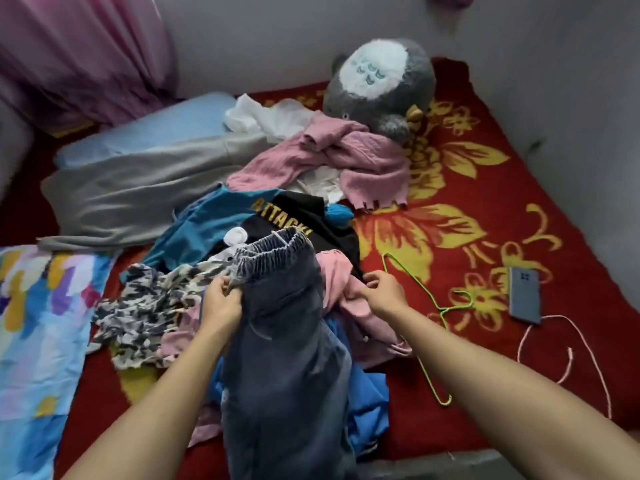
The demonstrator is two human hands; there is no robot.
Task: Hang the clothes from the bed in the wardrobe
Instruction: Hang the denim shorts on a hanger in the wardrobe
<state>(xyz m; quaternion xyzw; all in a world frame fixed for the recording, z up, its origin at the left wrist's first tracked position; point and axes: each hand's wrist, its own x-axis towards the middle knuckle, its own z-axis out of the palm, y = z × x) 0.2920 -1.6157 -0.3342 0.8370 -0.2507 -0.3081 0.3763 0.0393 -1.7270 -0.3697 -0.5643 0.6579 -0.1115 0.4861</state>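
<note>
A pile of clothes lies on the bed's red flowered blanket [485,209]. Dark blue-grey jeans [284,341] with an elastic waistband hang lifted in front of me. My left hand [221,299] grips the jeans at the left side near the waistband. My right hand [384,292] pinches a pink garment [346,299] lying just right of the jeans. A thin green wire hanger [429,306] lies on the blanket to the right of the pile. Further back lie a pink knit sweater [363,157], a black and teal shirt [242,220], grey trousers [131,188] and a patterned top [149,306].
A large grey plush toy [381,84] sits at the back by the wall. A phone [524,294] with a pink cable [568,344] lies at the right. A light blue pillow [145,129], a colourful sheet [38,334] and a pink curtain [79,53] are at the left.
</note>
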